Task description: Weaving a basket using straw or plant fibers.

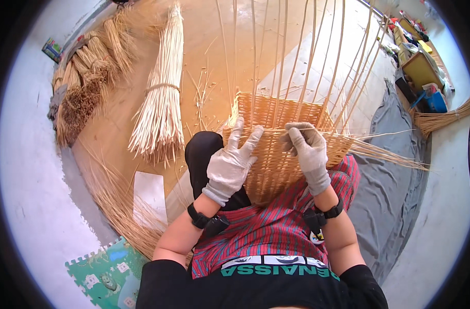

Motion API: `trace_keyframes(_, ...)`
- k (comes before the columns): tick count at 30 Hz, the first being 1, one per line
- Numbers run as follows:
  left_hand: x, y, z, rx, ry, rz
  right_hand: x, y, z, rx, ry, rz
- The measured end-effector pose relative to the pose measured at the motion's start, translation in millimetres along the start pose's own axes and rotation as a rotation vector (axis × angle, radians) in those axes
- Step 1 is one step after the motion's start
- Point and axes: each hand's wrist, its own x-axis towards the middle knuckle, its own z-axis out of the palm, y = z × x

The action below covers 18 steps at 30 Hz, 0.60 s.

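Note:
A half-woven tan wicker basket [276,165] rests tilted on my lap, with several long stakes [303,56] standing up from its walls. My left hand [229,167], in a whitish work glove, lies against the near left part of the basket, thumb and a finger stretched apart at the rim; its other fingers are partly hidden. At the near rim, right of centre, the gloved fingers of my right hand [308,149] are bent and pinched together on a thin wicker strand [284,131]. Loose strand ends [389,153] stick out from the basket's right side.
A tied bundle of pale sticks [160,98] stands ahead on the left. Darker bundles [85,77] line the left wall, with loose strands [116,198] nearer me. Grey cloth [389,195] and another bundle [443,117] lie right. A green foam mat [108,273] is at lower left.

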Motion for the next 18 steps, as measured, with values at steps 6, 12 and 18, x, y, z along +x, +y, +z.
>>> trace_keyframes(6, -5, -10, 13, 0.026, 0.083, 0.038, 8, -1, 2, 0.067, 0.032, 0.137)
trace_keyframes(12, 2, -1, 20, 0.186, 0.097, 0.027, 16, -33, 28, -0.068, 0.119, -0.02)
trace_keyframes(18, 7, 10, 19, 0.28, -0.005, -0.128, 67, -49, 55, -0.652, 0.261, -0.705)
